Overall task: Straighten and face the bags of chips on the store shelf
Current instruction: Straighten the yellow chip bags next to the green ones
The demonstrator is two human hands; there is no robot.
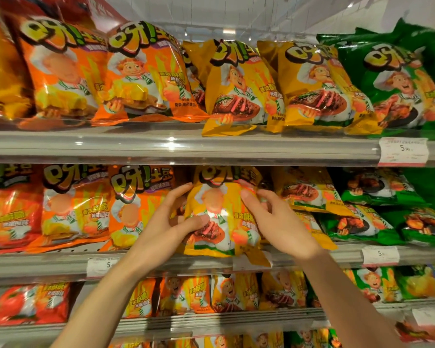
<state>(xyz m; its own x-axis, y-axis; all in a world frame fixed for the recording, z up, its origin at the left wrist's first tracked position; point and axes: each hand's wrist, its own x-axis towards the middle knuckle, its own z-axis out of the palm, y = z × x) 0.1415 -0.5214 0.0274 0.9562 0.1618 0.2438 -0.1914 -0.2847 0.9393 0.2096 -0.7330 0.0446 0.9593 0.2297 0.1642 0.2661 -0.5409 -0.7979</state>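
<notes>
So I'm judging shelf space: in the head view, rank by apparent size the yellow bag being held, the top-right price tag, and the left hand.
1. Yellow bag
2. Left hand, nearer the camera, so unsure
3. Price tag

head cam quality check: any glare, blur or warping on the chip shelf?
Head view: glare streaks on the clear shelf rail and shiny orange bags; edges smear, the green bags at right softest; wide-angle bends the shelves. Centre is sharper: left hand and right hand grip the yellow bag.
</notes>
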